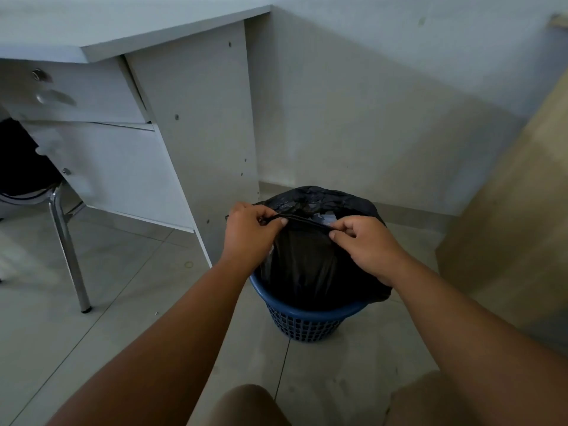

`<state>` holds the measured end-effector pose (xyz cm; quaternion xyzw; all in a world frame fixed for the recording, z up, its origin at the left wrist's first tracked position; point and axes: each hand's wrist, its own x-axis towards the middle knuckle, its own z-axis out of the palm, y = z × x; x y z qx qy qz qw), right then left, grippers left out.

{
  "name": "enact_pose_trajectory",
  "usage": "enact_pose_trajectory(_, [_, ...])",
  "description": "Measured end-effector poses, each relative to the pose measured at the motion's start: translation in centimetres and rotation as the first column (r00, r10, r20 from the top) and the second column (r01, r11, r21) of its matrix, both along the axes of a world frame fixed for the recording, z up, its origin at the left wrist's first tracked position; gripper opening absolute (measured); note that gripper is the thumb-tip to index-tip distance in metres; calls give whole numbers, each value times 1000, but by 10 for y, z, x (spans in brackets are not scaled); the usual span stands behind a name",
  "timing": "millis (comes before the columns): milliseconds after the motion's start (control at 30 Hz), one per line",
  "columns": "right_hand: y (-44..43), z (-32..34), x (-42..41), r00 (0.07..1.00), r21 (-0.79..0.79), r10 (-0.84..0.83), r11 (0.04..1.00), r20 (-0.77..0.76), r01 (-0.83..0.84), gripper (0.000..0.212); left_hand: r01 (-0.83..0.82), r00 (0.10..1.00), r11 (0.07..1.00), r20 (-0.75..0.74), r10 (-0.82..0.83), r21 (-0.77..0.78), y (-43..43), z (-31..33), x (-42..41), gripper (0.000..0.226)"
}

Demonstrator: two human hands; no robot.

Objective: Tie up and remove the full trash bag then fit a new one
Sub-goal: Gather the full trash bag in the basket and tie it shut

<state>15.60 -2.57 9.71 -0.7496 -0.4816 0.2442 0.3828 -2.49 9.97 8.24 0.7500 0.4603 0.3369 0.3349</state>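
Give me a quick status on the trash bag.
Left hand, right hand pinching bag rim. Black bag still in blue bin. Nothing obstructing.

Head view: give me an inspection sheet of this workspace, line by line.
Surface: grey tiled floor, a few small specks.
Job's things: black trash bag sitting in blue basket; its top edge pulled into a strip between both hands; not knotted. No new bag seen.
Clutter: nothing seen.
Grippers: left hand and right hand each pinch the bag's edge.
Cables: nothing seen for certain.
Surroundings: white desk with drawers to the left, metal chair leg, wall behind, tan panel on the right.
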Motion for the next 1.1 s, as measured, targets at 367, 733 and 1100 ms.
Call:
enact_pose_trajectory(367, [0, 7, -5, 979, -8, 40, 999, -201, -43, 26, 313, 946, 948, -113, -305, 62, -5, 19, 5, 6])
enact_pose_trajectory(733, [14, 16, -8, 981, -30, 149, 989, 127, -147, 40, 327, 908, 944, -292, -301, 46, 34, 26, -54, 11])
enact_pose_trajectory(1100, [47, 26, -54, 960, -99, 271, 959, 67, -264, 45, 397, 860, 918, -358, -364, 20, 47, 15, -77, 28])
